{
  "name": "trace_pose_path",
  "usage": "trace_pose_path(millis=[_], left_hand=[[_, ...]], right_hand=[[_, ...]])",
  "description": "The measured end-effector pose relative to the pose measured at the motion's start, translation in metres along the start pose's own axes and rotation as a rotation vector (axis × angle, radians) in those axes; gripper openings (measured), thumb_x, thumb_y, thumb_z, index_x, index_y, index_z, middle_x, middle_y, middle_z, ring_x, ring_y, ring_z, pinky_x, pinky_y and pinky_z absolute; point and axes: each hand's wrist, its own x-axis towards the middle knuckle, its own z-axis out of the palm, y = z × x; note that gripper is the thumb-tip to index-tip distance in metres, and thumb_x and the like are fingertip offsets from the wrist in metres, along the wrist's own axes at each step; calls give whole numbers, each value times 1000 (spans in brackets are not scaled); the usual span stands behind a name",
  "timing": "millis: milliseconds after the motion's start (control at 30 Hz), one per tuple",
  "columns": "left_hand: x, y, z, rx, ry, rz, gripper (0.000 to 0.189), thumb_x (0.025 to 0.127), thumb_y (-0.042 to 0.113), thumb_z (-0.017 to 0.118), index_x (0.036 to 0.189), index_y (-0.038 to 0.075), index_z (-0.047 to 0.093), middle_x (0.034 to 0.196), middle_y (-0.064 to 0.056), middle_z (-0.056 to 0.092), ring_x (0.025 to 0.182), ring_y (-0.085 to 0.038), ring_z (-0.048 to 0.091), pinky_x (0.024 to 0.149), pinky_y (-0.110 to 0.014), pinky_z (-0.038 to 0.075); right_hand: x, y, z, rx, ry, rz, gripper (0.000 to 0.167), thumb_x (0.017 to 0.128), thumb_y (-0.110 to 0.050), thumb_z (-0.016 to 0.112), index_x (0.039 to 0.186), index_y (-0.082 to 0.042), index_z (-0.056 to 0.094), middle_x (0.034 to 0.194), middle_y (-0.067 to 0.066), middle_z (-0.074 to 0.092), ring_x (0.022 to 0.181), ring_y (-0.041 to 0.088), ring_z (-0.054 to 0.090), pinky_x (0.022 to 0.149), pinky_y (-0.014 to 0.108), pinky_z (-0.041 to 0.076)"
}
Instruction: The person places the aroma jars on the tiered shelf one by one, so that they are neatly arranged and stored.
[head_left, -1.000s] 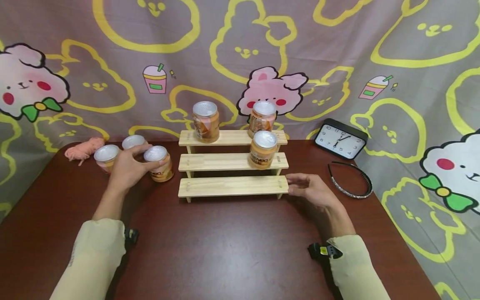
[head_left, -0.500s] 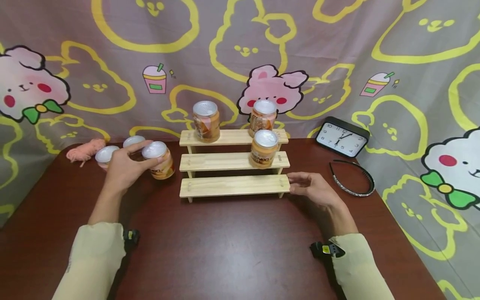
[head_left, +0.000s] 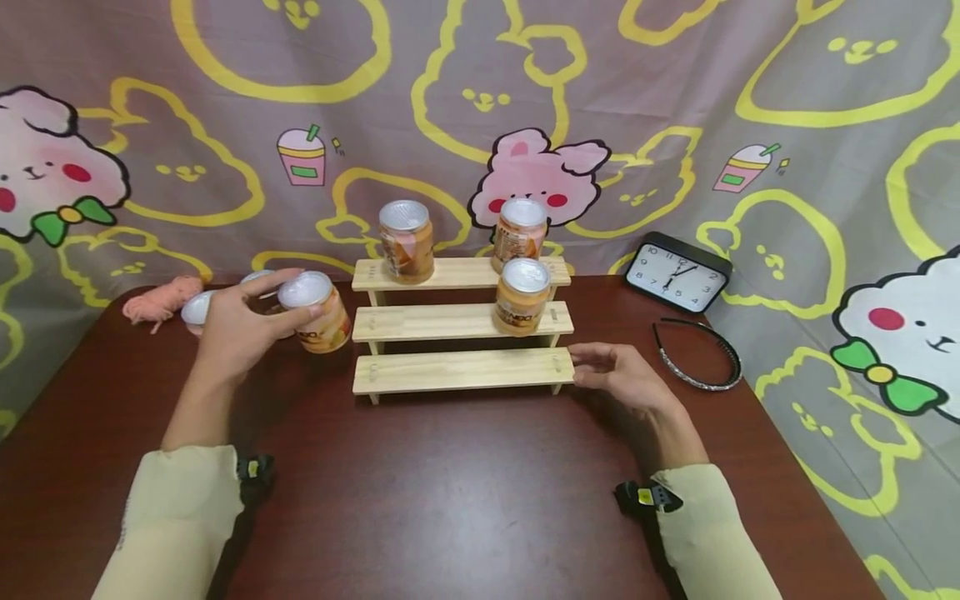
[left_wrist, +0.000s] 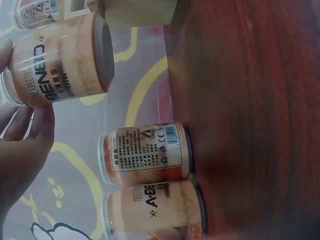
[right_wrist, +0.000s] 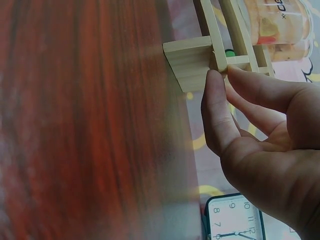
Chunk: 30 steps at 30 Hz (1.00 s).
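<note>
My left hand point(head_left: 243, 325) grips a can point(head_left: 321, 321) with a silver lid and orange printed label, round its upper part. In the left wrist view this can point(left_wrist: 62, 60) is held up off the table, slightly tilted. Two similar cans stand on the table beyond that hand: one shows its barcode label point(left_wrist: 147, 155), the other a can with black lettering point(left_wrist: 155, 210). A three-step wooden rack point(head_left: 461, 372) stands in the middle. My right hand point(head_left: 626, 379) pinches the right end of its lowest board point(right_wrist: 215, 50) between thumb and finger.
On the rack's top step are a left can point(head_left: 407, 242) and a right can point(head_left: 520, 233); another can point(head_left: 521, 298) sits on the middle step. A clock point(head_left: 678, 271) and headband point(head_left: 701, 358) lie right, pink yarn point(head_left: 161, 302) far left. A patterned curtain point(head_left: 420, 92) hangs behind.
My left hand has lifted its can off the table, away from the other two, and tilted it slightly. The right hand has stayed at the rack's end.
</note>
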Motion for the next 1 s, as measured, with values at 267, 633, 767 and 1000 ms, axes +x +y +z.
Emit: trace_pose_path(millis=[267, 633, 767, 1000], left_hand=[[2, 8, 5, -91, 17, 17, 59, 82, 15, 87, 136, 7, 65, 120, -4, 60, 96, -7, 64, 69, -16, 55], [0, 18, 21, -152, -5, 161, 53, 81, 6, 86, 130, 1, 68, 112, 4, 67, 89, -9, 64, 70, -14, 53], [0, 21, 27, -120, -3, 171, 54, 80, 11, 88, 129, 4, 69, 113, 2, 68, 93, -10, 62, 73, -16, 51], [1, 27, 35, -111, -11, 141, 55, 80, 17, 89, 130, 8, 70, 117, -2, 68, 96, -12, 61, 74, -17, 51]], right_hand=[[0, -1, -3, -15, 7, 29, 48, 92, 7, 68, 137, 13, 53, 129, 30, 61, 104, 19, 67, 85, 29, 57], [0, 0, -5, -13, -3, 19, 49, 93, 5, 68, 138, 13, 52, 131, 30, 59, 105, 19, 67, 85, 27, 57], [0, -1, -3, -9, 1, 14, 49, 92, 7, 68, 137, 14, 53, 130, 31, 60, 103, 18, 67, 83, 26, 56], [0, -2, 0, 1, 0, 2, 48, 91, 7, 68, 136, 15, 53, 129, 31, 60, 102, 18, 67, 83, 25, 57]])
